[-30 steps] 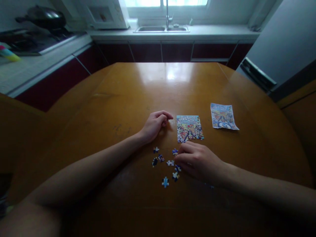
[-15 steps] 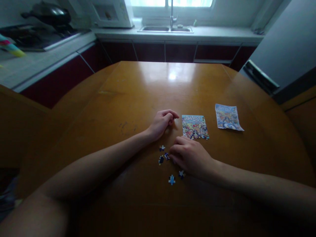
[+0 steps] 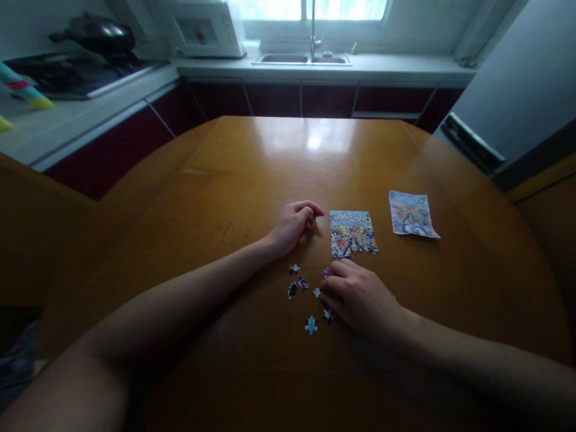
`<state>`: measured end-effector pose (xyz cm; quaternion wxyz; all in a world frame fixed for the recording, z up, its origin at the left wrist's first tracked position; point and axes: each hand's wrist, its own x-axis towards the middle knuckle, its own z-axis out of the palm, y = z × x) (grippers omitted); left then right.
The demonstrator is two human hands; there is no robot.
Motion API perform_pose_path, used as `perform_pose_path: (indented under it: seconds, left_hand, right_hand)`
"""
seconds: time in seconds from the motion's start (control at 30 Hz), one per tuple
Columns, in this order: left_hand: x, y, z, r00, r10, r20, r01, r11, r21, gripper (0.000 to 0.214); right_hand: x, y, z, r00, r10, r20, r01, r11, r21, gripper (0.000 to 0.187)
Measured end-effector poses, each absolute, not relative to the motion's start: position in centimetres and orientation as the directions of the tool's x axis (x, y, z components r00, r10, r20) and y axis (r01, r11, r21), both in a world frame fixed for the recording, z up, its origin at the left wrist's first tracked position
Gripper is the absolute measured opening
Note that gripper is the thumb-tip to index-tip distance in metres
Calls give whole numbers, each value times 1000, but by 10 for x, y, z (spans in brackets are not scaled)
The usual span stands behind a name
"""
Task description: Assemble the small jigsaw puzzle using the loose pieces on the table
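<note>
A mostly joined jigsaw puzzle (image 3: pixel 353 233) lies flat on the wooden table, its lower edge uneven. Just below it rests my right hand (image 3: pixel 360 297), fingers curled together and pointing left. One puzzle piece (image 3: pixel 325 273) shows at its fingertips and another, pale piece (image 3: pixel 317 293) by its thumb; what the fingers grip is hidden. Left of the puzzle, my left hand (image 3: pixel 294 227) lies on its side, loosely closed with nothing visible in it. Loose around my right hand are a light blue piece (image 3: pixel 311 325), a dark piece (image 3: pixel 292 290) and several others.
A creased picture sheet (image 3: pixel 411 215) lies right of the puzzle on the table (image 3: pixel 252 168). Beyond the table are a counter with a sink (image 3: pixel 288 59), a microwave (image 3: pixel 202 30), and a wok (image 3: pixel 99 35) on the stove. A fridge (image 3: pixel 508 78) stands at the right.
My right hand has drawn back slightly to the right and down, uncovering the puzzle's lower edge and pieces by its fingertips. My left hand stays put. The view has shifted slightly.
</note>
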<state>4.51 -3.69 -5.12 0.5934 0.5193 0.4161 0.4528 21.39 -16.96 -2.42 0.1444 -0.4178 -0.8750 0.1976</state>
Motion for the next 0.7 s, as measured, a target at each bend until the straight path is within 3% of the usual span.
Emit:
perform_pose_path:
  seconds: [0.23, 0.33, 0.5, 0.6, 0.7]
  left_hand:
    - [44, -39, -45, 234, 971, -45, -125, 76, 989, 14]
    - [43, -41, -43, 240, 970, -38, -113, 67, 991, 13]
    - [40, -40, -45, 261, 965, -13, -28, 21, 999, 14]
    - [39, -39, -48, 268, 963, -14, -11, 18, 1000, 15]
    - [38, -38, -48, 269, 963, -16, 7, 15, 1000, 15]
  right_hand:
    - [209, -172, -26, -660, 739, 136, 652, 653, -385, 15]
    - [215, -170, -21, -664, 732, 155, 602, 645, -471, 13]
    - [262, -147, -10, -428, 885, 181, 564, 418, -712, 15]
    - [297, -133, -15, -253, 961, 110, 611, 247, -752, 12]
    - [315, -127, -24, -207, 976, 66, 635, 185, -750, 12]
